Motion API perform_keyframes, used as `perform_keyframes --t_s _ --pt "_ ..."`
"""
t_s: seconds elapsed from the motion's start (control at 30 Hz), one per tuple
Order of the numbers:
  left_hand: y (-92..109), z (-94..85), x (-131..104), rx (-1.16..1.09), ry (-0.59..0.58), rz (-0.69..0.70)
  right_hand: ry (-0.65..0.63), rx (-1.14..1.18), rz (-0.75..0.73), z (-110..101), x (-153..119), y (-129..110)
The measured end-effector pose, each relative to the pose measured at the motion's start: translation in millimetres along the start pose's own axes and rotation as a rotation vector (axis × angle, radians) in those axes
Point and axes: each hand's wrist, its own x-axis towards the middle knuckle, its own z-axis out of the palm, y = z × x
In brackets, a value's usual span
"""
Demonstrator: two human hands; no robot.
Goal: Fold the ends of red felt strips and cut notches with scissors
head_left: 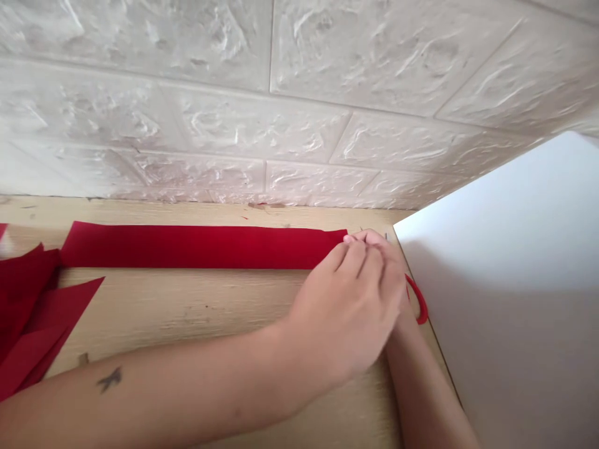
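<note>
A long red fabric strip [196,247] lies flat on the wooden table, running parallel to the wall. My left hand [350,305] reaches across from the left, its fingers curled closed at the strip's right end. Behind it, my right hand [372,237] is closed at the same end and mostly hidden, with only some fingers showing. The strip's tip under the fingers is covered by both hands. Just beside my right wrist a curved red loop [420,302] shows in part; its kind is not clear.
Several red fabric pieces [42,318] lie loosely heaped at the left edge of the table [196,305]. A white embossed brick-pattern wall [224,125] rises along the back. On the right stands a large smooth white panel [510,299].
</note>
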Motion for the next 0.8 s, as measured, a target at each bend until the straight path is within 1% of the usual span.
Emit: perform_keyframes --t_s 0.07,0.13,0.17,0.23,0.33,0.43,0.5,0.63,0.73,0.8 --pt "4.5 32.2 -11.9 0.037 -0.036 -0.074 0.006 0.050 0.064 0.4 -0.8 -1.6" --pt "-2.4 58.3 -23.6 0.033 -0.130 -0.151 0.021 0.021 0.111 3.8 -1.2 -1.8" --pt "-7.7 67.4 -28.8 0.026 -0.171 -0.184 0.030 -0.021 0.115 6.2 -1.4 -1.4" --pt "-17.6 78.0 -36.6 -0.002 -0.218 -0.213 0.043 -0.107 0.098 10.8 -1.8 0.1" --pt "-25.2 81.6 -41.9 -0.050 -0.222 -0.216 0.034 -0.177 0.095 15.0 -2.9 2.2" --pt "-29.1 79.7 -43.0 -0.074 -0.209 -0.238 0.014 -0.250 0.094 15.6 -4.2 2.2" --pt "-35.1 77.2 -44.7 -0.069 -0.204 -0.271 0.004 -0.302 0.082 15.3 -5.0 1.3" --pt "-58.0 68.2 -56.5 -0.031 -0.232 -0.386 -0.021 -0.407 0.071 16.0 -6.3 -0.7" --pt "-75.7 60.6 -70.3 0.013 -0.235 -0.489 -0.071 -0.488 0.093 16.6 -6.9 -2.7" --pt "-84.0 57.3 -79.3 0.023 -0.232 -0.529 -0.107 -0.527 0.116 16.4 -7.0 -4.6"
